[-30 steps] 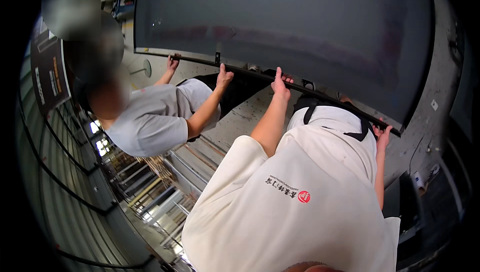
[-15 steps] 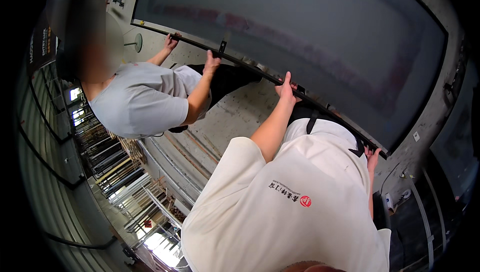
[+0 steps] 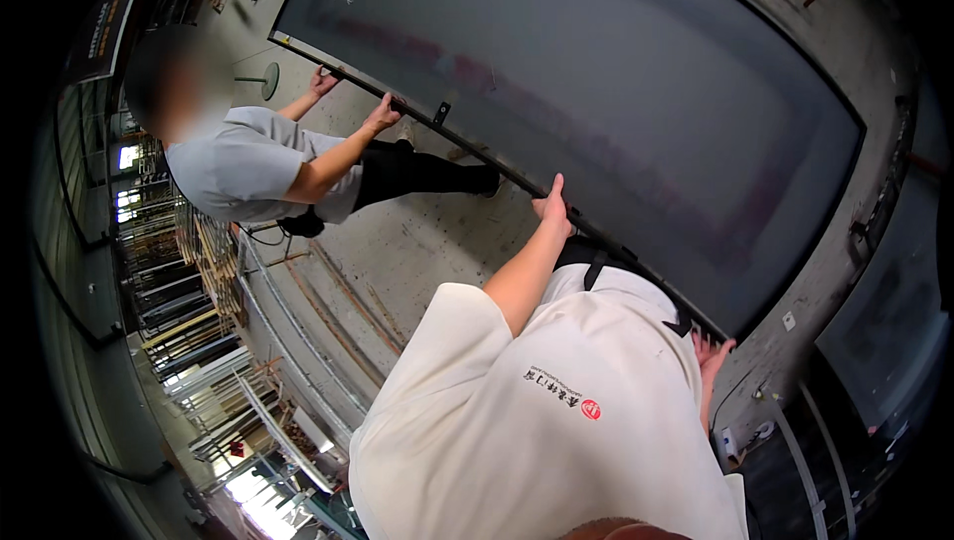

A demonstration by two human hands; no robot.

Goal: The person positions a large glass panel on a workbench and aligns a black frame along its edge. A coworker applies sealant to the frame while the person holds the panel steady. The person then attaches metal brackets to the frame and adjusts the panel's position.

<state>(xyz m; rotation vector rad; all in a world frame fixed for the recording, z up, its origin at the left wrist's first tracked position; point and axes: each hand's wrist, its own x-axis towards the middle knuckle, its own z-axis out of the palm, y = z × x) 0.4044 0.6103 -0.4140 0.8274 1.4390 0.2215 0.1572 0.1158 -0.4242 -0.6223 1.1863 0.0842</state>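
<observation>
A large dark, framed glass panel [image 3: 596, 93] stretches across the upper middle, its long near edge sloping down to the right. My left hand [image 3: 553, 206] grips that black edge around its middle, thumb up along the rim and fingers mostly hidden beneath. Close to the panel's lower right corner, my right hand [image 3: 712, 351] holds the same edge from the side, its fingers partly hidden. A co-worker [image 3: 248, 157] in a grey shirt stands to the left and supports the far left stretch of this edge with both hands. A small black bracket [image 3: 441, 113] sticks out from the frame between us.
Racks of long bars and profiles [image 3: 194, 311] line the left side. Metal rails [image 3: 298, 331] lie on the concrete floor behind the co-worker. At right stands another dark sheet [image 3: 884, 311], with a cable [image 3: 740, 386] on the floor nearby. A round-based stand [image 3: 270, 81] is beyond the co-worker.
The panel's near right corner has shifted left and downward in view, with my hands still on it. The co-worker appears farther away and more of their legs shows.
</observation>
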